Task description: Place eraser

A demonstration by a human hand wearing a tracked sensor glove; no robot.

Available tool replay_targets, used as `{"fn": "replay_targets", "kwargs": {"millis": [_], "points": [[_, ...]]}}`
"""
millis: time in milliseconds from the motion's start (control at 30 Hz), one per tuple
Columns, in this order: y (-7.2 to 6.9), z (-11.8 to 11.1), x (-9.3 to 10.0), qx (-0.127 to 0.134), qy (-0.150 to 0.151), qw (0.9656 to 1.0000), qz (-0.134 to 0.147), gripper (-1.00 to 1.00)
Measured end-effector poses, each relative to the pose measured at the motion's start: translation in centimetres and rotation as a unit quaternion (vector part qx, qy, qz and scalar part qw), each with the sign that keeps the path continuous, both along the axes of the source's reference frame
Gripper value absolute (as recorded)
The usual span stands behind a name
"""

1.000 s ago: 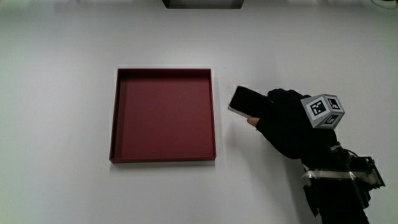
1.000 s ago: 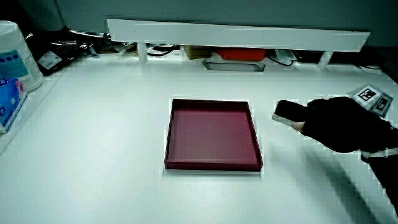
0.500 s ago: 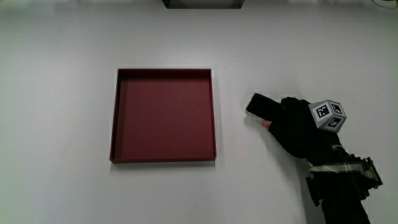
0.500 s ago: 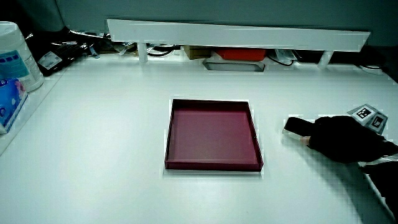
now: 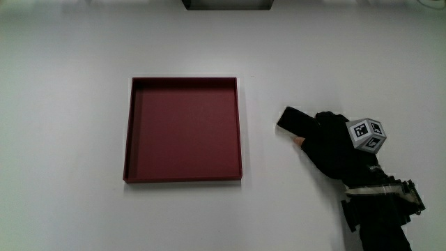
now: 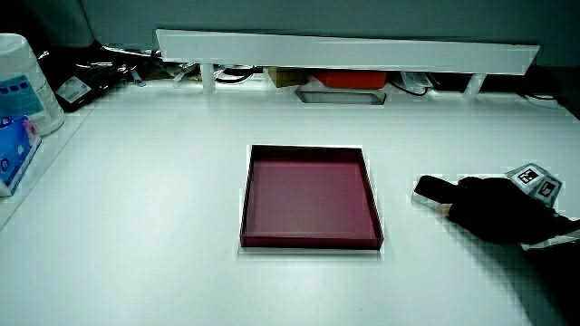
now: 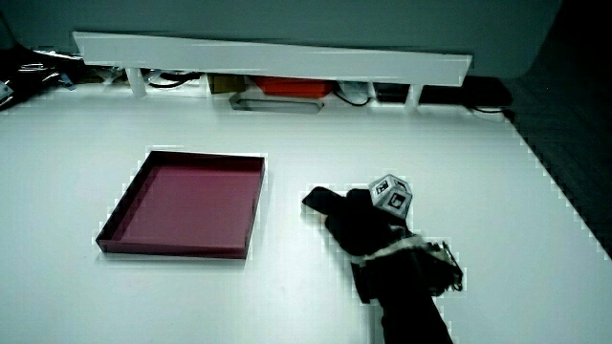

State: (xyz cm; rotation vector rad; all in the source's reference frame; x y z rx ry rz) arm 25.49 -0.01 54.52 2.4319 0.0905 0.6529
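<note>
A flat black eraser [image 5: 294,120] lies on the white table beside the dark red tray [image 5: 182,171], outside it. The gloved hand [image 5: 333,145] rests low on the table with its fingertips still on the eraser's end, gripping it. Both side views show the same: the eraser [image 6: 432,188] [image 7: 320,200] sticks out from under the hand [image 6: 494,209] [image 7: 368,225] toward the tray [image 6: 308,240] [image 7: 172,248]. The tray holds nothing.
A low white partition [image 6: 344,48] runs along the table's edge farthest from the person, with cables and small items under it. A white canister [image 6: 23,81] and a blue packet [image 6: 14,149] stand at the table's edge in a side view.
The hand has carried the eraser away from the tray's rim and lowered it onto the table; in the last half second it has barely moved.
</note>
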Motion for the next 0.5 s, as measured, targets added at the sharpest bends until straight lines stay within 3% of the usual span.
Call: {"fn": "replay_targets", "kwargs": {"millis": [400,467,500], "points": [[0.3,0.0,0.4,-0.004,0.007,1.0,-0.003,-0.71],[0.4,-1.2,0.3,0.0,-0.016,0.9999,-0.007,-0.79],[0.6,-1.0,0.6,-0.004,0.001,0.9999,-0.013,-0.82]]}}
